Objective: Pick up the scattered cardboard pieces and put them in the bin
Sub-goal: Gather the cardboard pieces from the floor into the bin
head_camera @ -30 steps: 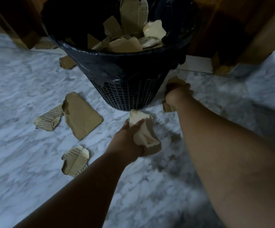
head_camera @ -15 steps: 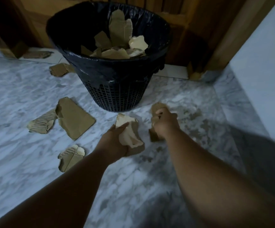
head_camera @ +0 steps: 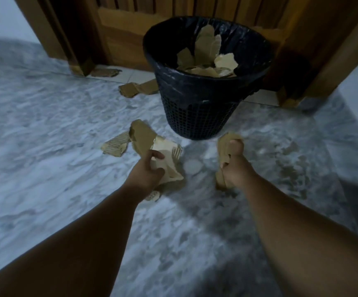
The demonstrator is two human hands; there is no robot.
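The grey marble floor carries a black bag-lined mesh bin, part-filled; torn brown cardboard pieces lie loose left of it. Before it, the left hand grips a pale torn sheet, the right hand a crumpled brown scrap, presumably for tipping in.

A home, by the look of it: grey-veined white marble floor, slatted brown wooden door, black mesh plastic bin
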